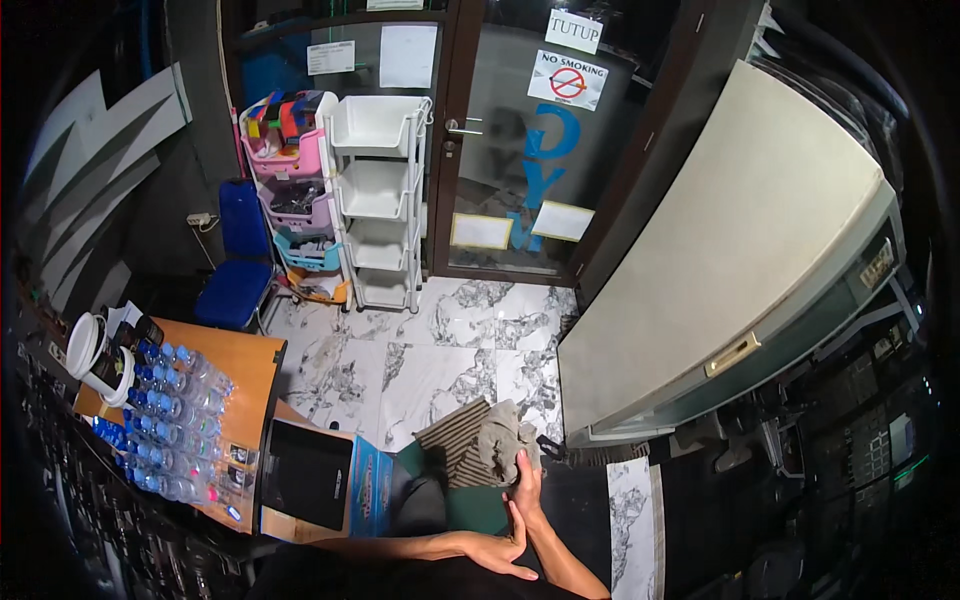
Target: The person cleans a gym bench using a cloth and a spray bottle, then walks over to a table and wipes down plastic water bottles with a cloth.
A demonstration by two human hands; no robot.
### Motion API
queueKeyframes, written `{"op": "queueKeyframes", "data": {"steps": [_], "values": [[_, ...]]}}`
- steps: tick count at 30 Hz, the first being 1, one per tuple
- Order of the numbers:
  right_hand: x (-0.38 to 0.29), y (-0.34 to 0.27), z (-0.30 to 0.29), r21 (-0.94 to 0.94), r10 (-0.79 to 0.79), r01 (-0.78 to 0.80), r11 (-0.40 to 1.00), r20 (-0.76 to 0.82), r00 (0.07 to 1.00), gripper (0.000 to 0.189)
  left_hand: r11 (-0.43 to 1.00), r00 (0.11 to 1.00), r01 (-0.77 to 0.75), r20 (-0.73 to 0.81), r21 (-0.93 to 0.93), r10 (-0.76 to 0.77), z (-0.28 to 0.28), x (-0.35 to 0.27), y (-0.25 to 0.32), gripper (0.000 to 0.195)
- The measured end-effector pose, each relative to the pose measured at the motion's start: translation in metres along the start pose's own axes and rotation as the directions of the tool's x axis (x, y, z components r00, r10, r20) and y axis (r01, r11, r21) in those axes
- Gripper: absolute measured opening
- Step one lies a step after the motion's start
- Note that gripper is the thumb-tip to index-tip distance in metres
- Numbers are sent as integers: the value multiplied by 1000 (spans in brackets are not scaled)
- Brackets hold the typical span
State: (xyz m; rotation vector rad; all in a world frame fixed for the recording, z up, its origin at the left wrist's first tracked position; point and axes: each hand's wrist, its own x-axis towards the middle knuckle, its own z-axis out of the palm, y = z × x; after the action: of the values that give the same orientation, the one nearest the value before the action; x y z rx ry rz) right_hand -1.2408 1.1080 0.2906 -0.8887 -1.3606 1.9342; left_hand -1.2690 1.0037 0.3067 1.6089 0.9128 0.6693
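My right hand (528, 487) grips a crumpled grey cloth (501, 444) in front of my body. Behind and below that cloth spreads a brown striped fabric (454, 432); whether the two are one piece, I cannot tell. My left hand (496, 553) is low and close to my body, with its fingers apart and nothing in it. One of its fingers reaches up to the heel of the right hand. A dark green surface (476, 510) shows beneath the striped fabric.
Water bottles (176, 420) crowd a wooden table (251, 360) at left, with a white bucket (112, 375). A blue-printed box (371, 480) stands nearby. Ahead are a blue chair (236, 289), a white tiered rack (379, 191) and a glass door (517, 180). A large pale cabinet (697, 262) fills the right.
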Motion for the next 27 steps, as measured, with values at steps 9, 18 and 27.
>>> {"op": "queueKeyframes", "data": {"steps": [9,18,27], "values": [[148,11,36,20,168,-167,986,-15,986,49,998,997,68,-35,15,-68,-128,-3,-50,114],[249,-28,116,382,232,-286,879,181,956,58,928,769,-5,-595,-372,-234,-264,-67,-65,63],[318,22,212,264,308,-518,814,561,769,56,919,338,-161,-896,-359,-290,-297,-158,-120,44]]}}
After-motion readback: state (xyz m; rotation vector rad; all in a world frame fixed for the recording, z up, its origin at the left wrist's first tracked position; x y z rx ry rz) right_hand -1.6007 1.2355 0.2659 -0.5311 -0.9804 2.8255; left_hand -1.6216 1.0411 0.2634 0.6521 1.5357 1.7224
